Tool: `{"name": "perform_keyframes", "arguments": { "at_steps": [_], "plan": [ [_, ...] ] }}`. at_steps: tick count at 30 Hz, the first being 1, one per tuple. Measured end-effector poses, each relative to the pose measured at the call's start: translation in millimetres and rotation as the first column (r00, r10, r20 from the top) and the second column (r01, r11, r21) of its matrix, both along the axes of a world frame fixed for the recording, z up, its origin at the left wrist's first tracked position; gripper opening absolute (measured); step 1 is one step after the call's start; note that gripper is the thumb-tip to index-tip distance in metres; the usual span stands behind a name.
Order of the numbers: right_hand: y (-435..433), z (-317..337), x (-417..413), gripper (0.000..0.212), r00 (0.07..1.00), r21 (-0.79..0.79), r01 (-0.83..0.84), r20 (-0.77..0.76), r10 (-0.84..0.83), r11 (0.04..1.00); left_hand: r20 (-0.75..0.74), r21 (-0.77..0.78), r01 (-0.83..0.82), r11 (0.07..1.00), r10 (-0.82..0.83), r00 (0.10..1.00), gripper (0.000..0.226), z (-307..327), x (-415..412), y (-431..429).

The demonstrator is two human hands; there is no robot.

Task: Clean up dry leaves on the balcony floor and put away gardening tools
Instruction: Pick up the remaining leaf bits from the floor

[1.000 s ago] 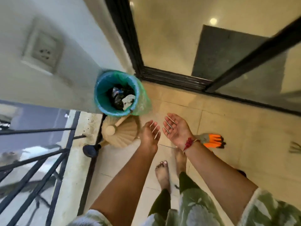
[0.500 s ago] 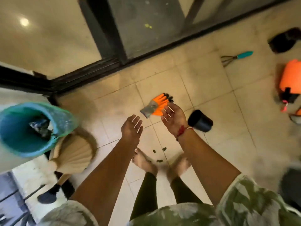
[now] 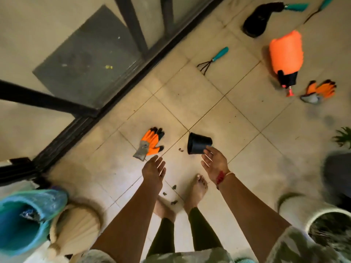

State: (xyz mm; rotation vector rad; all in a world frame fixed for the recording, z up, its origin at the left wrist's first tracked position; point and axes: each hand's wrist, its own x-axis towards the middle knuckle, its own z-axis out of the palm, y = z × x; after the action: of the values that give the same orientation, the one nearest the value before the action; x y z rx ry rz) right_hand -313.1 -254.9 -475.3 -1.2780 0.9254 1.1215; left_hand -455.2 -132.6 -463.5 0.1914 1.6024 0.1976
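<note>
My left hand [image 3: 153,169] hangs open, palm down, just below an orange and grey glove [image 3: 151,144] lying on the tiles. My right hand [image 3: 214,162] is open with spread fingers, its fingertips at the rim of a small black pot [image 3: 198,146] that lies on its side on the floor. A few dry leaf bits [image 3: 173,202] lie between my bare feet. A blue lined bin [image 3: 22,215] stands at the lower left, a pale fan-shaped broom [image 3: 76,228] beside it. Farther off lie a teal-handled hand rake [image 3: 213,60], an orange sprayer [image 3: 286,57] and a second orange glove [image 3: 319,92].
The dark sliding-door frame [image 3: 114,92] runs diagonally across the left. A black pot [image 3: 256,18] and a teal-handled tool [image 3: 295,6] lie at the top right. A white planter [image 3: 322,221], a dark pot [image 3: 338,171] and a green plant [image 3: 343,137] stand along the right edge.
The view has swung right, sliding the bin and broom to the lower left. My hands have moved apart. My right hand has gone from the glove to the small black pot.
</note>
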Motion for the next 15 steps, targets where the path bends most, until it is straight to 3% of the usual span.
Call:
{"name": "perform_keyframes", "arguments": {
  "at_steps": [4,6,11,15],
  "plan": [
    [-20,2,43,0.026,0.996,0.039,0.073,0.041,-0.075,0.997,0.054,0.019,0.119,0.993,-0.119,0.991,0.012,-3,53,-10],
    [-27,1,55,0.022,0.995,0.056,0.082,0.052,-0.085,0.995,0.044,0.028,0.125,0.992,-0.126,0.991,0.010,-6,73,-13],
    [-39,8,63,0.014,0.994,0.015,0.074,0.078,-0.075,0.997,0.017,0.045,0.218,0.975,-0.219,0.976,0.029,-3,111,-21],
    [-34,12,53,0.020,0.995,-0.003,0.051,0.083,-0.051,0.999,0.064,0.007,0.210,0.978,-0.210,0.976,0.005,-1,118,-7]
  ]
}}
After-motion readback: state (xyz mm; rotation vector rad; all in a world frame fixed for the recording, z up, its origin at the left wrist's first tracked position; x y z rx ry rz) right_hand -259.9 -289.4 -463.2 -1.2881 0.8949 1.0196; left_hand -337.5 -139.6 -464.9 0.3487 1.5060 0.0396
